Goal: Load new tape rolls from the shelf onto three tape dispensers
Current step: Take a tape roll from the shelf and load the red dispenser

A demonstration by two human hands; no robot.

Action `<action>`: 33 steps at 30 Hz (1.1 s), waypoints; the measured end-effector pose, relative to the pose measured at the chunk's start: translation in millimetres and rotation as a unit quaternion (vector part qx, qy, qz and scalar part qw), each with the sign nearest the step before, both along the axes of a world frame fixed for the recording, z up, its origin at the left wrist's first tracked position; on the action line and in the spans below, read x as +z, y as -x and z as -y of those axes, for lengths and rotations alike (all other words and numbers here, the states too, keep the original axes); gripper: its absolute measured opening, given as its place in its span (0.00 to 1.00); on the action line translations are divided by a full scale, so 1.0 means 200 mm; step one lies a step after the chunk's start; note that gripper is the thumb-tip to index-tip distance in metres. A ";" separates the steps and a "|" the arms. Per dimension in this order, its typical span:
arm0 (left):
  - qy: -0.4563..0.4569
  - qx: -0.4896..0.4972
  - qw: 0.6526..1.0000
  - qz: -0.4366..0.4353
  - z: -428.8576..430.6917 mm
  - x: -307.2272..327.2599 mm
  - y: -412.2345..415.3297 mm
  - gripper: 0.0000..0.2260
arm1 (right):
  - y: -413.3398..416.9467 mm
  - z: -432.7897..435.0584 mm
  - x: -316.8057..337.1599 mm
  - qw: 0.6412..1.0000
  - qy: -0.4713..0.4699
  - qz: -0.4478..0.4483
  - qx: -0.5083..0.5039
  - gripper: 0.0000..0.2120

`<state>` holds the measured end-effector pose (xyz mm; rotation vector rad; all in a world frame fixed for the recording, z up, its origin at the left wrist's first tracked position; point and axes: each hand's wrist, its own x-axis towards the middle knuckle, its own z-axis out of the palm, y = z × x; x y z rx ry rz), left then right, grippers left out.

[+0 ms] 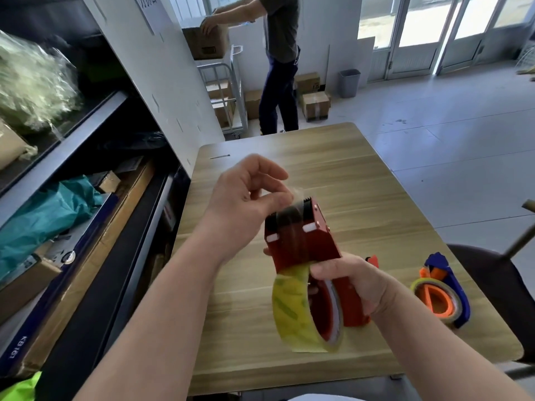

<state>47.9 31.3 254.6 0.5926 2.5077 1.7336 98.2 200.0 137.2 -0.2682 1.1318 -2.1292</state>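
**Red dispenser in hand, tape end at the cutter**

I had the red dispenser (pixel 304 244) up off the table (pixel 362 175), over its near-middle. My right hand (pixel 350 285) gripped the handle end, fingers wrapped around it and thumb across the top, just beside the roll. The tape roll (pixel 301 311), clear with a yellowish tint, sat on the dispenser's hub, facing near-left. A strip of it ran up over the red body to the black roller and toothed blade at the far end.

My left hand (pixel 246 204) was at that far end, thumb and forefinger pinched together on the loose tape end just at the blade; the other fingers curled loosely. The tape there was transparent and blurred, so I couldn't tell exactly how much of it was between the fingertips.

The blue dispenser (pixel 443 290) lay on the table to the right, near the right edge, with a roll on its orange hub. A bit of another red-orange thing (pixel 373 260) showed just behind my right hand; mostly hidden, couldn't tell what it was.

The shelf (pixel 86 175) stood along the left, holding cardboard boxes and bagged stuff. On the far side another person (pixel 280 62) stood with hands on a cardboard box (pixel 207 43) above a cart (pixel 223 94).
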 end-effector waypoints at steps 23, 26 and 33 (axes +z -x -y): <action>-0.010 -0.014 0.988 0.157 -0.04 0.05 0.12 0.11 | 0.00 0.00 0.04 0.990 0.136 -0.007 0.035 0.34; -0.085 -0.083 0.950 0.289 -0.05 0.02 0.14 0.14 | 0.02 0.01 0.06 0.992 0.123 -0.005 0.032 0.36; -0.279 -0.013 0.834 0.475 -0.11 -0.10 0.14 0.16 | 0.02 0.02 0.01 0.989 0.145 -0.012 0.032 0.23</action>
